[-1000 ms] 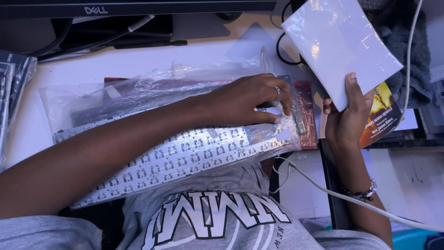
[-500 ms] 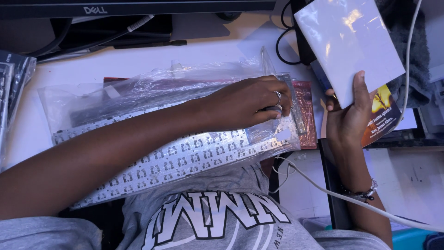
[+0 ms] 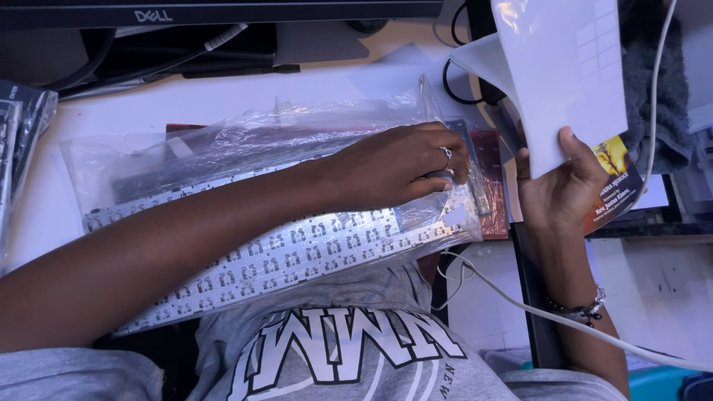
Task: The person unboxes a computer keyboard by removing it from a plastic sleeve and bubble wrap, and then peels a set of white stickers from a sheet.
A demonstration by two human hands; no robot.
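- A clear plastic bag lies across the white counter; inside it sits a flat keyboard plate with rows of small cut-outs, reaching from the lower left up to the right end of the bag; a dark red board shows under the bag's right end
- The left hand lies palm down on the right end of the bag, fingers curled and pressing the plastic against the plate; a ring sits on one finger; whether it grips or only presses cannot be told
- The right hand is closed on the lower edge of a white glossy sheet, thumb across its front, holding it upright above the counter's right side; a small booklet with a yellow cover sits behind the fingers
- The two hands are apart, just beside one another
- The plate's near end overhangs the counter edge above the person's lap; a monitor base and cables crowd the far edge; a white cable runs along the right; bare counter shows only at far left
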